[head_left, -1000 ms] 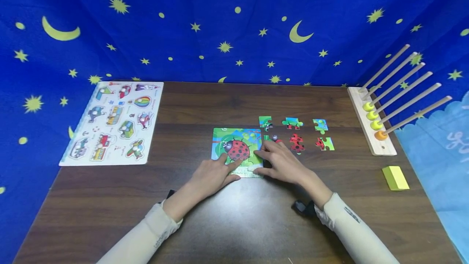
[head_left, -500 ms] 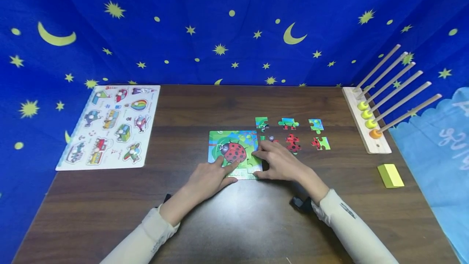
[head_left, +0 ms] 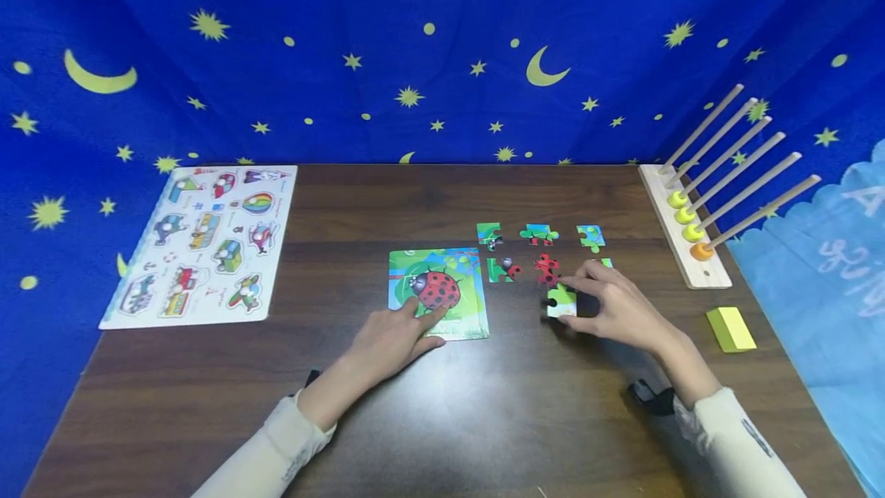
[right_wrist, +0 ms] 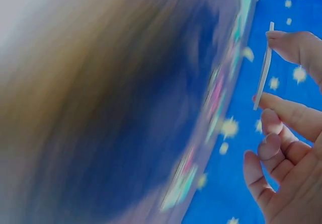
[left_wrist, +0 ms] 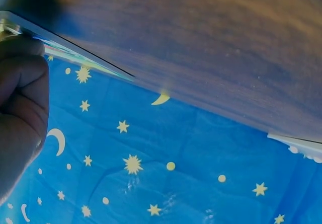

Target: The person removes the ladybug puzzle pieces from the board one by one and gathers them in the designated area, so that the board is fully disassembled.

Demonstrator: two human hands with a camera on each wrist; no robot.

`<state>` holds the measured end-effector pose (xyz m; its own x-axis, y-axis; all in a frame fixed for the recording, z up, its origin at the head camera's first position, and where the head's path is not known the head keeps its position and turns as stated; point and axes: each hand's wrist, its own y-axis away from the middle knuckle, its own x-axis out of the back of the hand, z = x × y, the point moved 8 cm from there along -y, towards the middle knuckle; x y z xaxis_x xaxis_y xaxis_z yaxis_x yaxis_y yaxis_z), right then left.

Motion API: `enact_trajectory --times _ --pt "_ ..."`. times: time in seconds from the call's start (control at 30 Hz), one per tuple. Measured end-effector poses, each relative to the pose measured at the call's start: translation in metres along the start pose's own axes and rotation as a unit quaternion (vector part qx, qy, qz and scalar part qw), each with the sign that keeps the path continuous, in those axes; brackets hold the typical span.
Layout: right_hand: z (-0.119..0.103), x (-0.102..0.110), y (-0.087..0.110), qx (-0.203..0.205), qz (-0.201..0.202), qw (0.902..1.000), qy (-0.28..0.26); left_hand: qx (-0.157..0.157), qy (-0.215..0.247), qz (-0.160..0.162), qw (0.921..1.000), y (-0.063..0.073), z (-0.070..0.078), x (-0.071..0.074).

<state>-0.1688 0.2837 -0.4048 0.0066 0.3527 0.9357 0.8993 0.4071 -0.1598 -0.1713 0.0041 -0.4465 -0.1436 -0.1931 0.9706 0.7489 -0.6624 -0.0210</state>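
Observation:
A square ladybird picture board (head_left: 465, 261) lies flat in the middle of the table. My left hand (head_left: 392, 338) rests on its lower left part, fingertips on the picture and thumb along the front edge. To the right of the board, my right hand (head_left: 622, 312) pinches a green and white jigsaw piece (head_left: 563, 301) between thumb and finger. Seen from the right wrist, that piece (right_wrist: 264, 68) is edge-on, its other fingers loosely bent. Behind the held piece lie a red spotted piece (head_left: 547, 267) and a green piece with a ladybird head (head_left: 502, 270).
Farther back are several loose pieces, such as a blue-green one (head_left: 591, 236). A white picture peg puzzle (head_left: 259, 310) lies at the left. On the right stand a wooden rack with pegs and beads (head_left: 707, 273) and a yellow block (head_left: 731, 330).
My right hand has moved right, away from the board, carrying the green and white jigsaw piece from the board's lower right corner. My left hand stays on the board. The view has shifted slightly.

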Motion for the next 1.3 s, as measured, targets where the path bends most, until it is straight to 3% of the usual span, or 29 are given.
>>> enact_trajectory --times 0.13,0.33,0.57,0.8,1.0,1.1,1.2,1.3 --pt "0.026 0.013 0.026 -0.031 0.003 0.9993 0.021 -0.001 0.003 0.002 1.0000 0.000 0.001 -0.001" --pt "0.047 0.018 0.050 -0.031 -0.011 0.9991 0.026 0.005 0.003 0.000 1.0000 0.000 -0.002 -0.002" --pt "0.062 0.009 0.043 -0.021 -0.070 0.9959 0.052 0.021 0.003 -0.006 0.9997 0.002 -0.005 0.001" --pt "0.077 0.007 0.042 -0.020 -0.102 0.9933 0.049 0.025 0.001 -0.018 0.9995 -0.001 -0.002 -0.004" --pt "0.081 0.003 0.046 -0.050 -0.126 0.9903 0.029 0.018 0.000 -0.013 0.9998 -0.001 -0.001 -0.004" --pt "0.077 0.004 0.045 -0.057 -0.115 0.9915 0.019 0.007 0.001 -0.007 0.9999 0.000 -0.001 -0.001" --pt "0.062 0.007 0.038 -0.036 -0.078 0.9963 0.001 -0.010 -0.015 -0.006 0.9998 -0.001 0.001 0.000" --pt "0.031 0.007 0.021 0.001 -0.053 0.9985 -0.010 -0.026 -0.031 -0.007 0.9992 -0.003 0.001 0.002"
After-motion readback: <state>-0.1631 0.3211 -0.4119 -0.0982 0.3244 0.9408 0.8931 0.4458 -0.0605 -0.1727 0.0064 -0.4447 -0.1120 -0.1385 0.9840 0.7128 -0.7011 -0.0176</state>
